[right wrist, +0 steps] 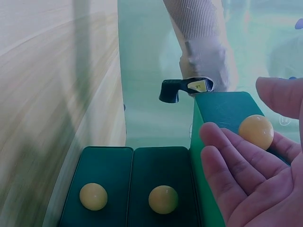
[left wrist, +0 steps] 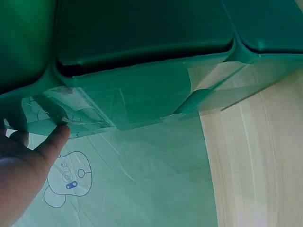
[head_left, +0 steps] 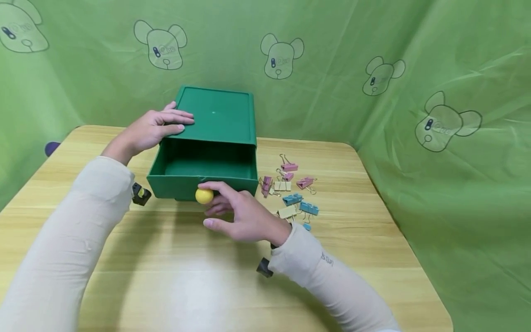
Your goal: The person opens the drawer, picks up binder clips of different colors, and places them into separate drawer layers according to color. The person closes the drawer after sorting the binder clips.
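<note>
A green drawer cabinet [head_left: 224, 110] stands at the back of the table, its top drawer [head_left: 168, 185] pulled out. On that drawer's front is a round yellow knob [head_left: 203, 196]. My left hand [head_left: 151, 127] rests on the cabinet's top left edge with fingers laid out flat. At the knob is my right hand [head_left: 249, 216]; its index finger reaches over the top, while the thumb stands apart. The right wrist view shows the other fingers [right wrist: 241, 161] extended beside the knob. Two lower drawers [right wrist: 161, 163] are closed, each with a yellow knob.
Right of the cabinet lie several binder clips: pink ones [head_left: 289, 167], cream ones [head_left: 286, 212] and blue ones [head_left: 309, 208]. The wooden table [head_left: 199, 295] extends in front. A green curtain [head_left: 332, 69] with bear-head outlines surrounds the back and sides. Clear tape [left wrist: 92, 111] runs along the cabinet's side.
</note>
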Demonstrator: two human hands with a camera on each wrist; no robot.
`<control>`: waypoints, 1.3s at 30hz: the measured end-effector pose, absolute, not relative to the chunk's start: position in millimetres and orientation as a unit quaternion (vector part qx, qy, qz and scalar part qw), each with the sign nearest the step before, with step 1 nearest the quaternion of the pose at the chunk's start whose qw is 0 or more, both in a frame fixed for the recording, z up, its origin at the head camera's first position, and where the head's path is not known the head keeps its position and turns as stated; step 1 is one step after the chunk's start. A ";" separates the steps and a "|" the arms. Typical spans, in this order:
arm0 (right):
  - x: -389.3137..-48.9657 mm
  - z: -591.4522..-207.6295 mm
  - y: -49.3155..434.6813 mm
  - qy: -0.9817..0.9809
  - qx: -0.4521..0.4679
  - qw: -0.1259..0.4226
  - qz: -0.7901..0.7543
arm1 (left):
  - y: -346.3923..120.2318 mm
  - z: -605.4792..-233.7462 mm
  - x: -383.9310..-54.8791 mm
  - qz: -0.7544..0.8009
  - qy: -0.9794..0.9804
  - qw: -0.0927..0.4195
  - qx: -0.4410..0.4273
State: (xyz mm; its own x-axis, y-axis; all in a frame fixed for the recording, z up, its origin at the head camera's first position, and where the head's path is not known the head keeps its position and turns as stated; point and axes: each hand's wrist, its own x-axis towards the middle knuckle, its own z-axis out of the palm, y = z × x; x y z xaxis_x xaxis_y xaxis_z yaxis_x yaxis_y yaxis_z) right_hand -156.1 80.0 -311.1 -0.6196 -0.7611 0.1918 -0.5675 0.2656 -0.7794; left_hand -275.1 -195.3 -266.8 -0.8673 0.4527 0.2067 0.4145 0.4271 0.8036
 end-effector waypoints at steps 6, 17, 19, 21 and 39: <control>-154.4 -311.4 80.8 0.784 -0.428 0.111 -0.435 | -194.9 -266.6 -274.6 0.468 0.846 0.020 0.256; -152.8 -308.1 82.9 0.774 -0.442 0.096 -0.443 | -194.4 -267.6 -275.2 0.472 0.843 0.017 0.257; -152.3 -306.7 83.5 0.772 -0.445 0.090 -0.445 | -194.4 -267.9 -275.3 0.473 0.843 0.016 0.256; -151.9 -305.4 84.0 0.772 -0.445 0.087 -0.446 | -194.1 -267.9 -275.4 0.474 0.842 0.015 0.255; -152.3 -285.8 106.9 0.760 -0.440 0.007 -0.478 | -192.2 -267.0 -272.4 0.468 0.848 0.021 0.247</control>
